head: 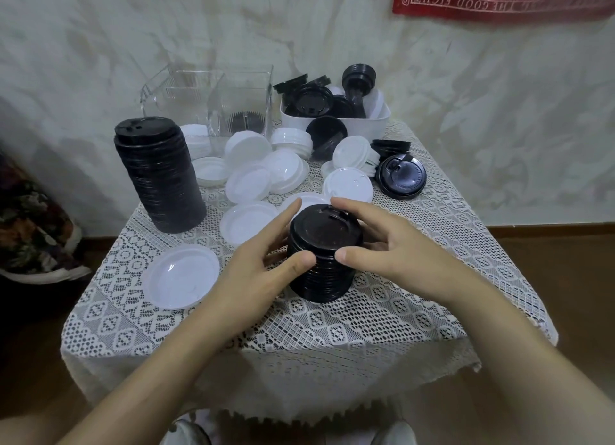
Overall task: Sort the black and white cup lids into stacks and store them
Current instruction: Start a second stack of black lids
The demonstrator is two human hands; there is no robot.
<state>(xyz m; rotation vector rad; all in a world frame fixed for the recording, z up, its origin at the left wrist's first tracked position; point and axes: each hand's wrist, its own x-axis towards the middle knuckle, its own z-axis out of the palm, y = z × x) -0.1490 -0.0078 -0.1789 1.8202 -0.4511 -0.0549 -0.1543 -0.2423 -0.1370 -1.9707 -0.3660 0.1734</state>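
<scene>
Black, ribbed and glossy, the short stack of lids (321, 255) stands at the front middle of the lace-covered worktop (332, 328), its top lid showing a raised sip flap. Both hands are on it: the left hand (263, 265) curls round the left side, the right hand (382, 241) wraps the right, thumbs on the near wall. At back left a tall black stack (159, 175) stands upright. Between them white lids (248, 181) lie loose. Lids of both colours fill the white tub (336, 118) beside the clear box (213, 101).
</scene>
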